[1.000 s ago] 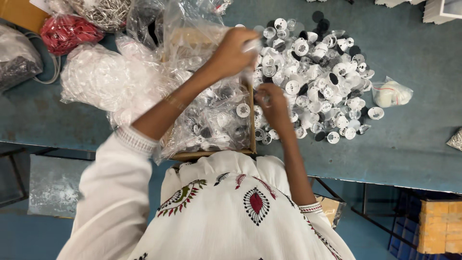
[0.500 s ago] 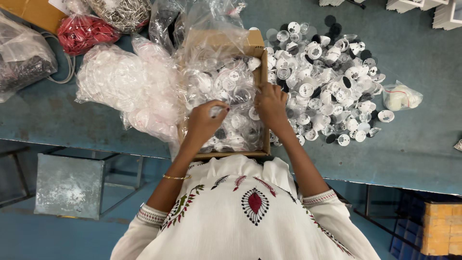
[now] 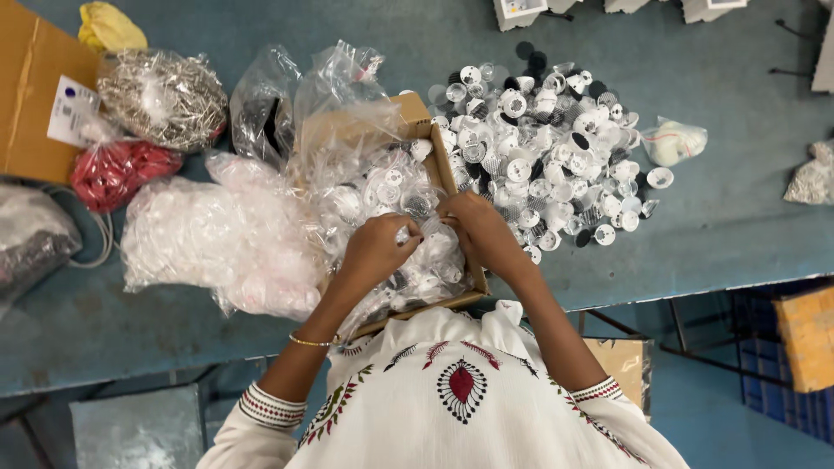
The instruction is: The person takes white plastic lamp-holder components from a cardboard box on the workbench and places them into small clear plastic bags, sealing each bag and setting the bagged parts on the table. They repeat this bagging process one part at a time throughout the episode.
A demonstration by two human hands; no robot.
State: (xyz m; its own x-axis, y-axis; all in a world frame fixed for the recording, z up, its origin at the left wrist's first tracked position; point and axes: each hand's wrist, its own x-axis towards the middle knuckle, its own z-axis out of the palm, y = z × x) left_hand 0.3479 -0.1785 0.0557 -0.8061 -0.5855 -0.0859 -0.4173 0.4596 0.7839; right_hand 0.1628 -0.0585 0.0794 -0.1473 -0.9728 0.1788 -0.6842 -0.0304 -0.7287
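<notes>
Both hands, left hand (image 3: pixel 375 247) and right hand (image 3: pixel 476 227), are pinching one small clear plastic part (image 3: pixel 415 233) together over the cardboard box (image 3: pixel 434 165); a slipping grip is risking it dropping among the bagged parts (image 3: pixel 382 195).

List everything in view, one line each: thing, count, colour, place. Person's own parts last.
cardboard box: one, brown, centre, lined with clear plastic
small round parts: many, white, clear and black, heaped right of box
bag of clear parts: one, whitish, left of box
bag of metal pieces: one, silvery, upper left
red bag: one, left
yellow cloth: one, top left
small bag: one, clear, right of heap
table: one, blue-green
left hand: over box, pinching a small clear piece
right hand: over box, beside it
</notes>
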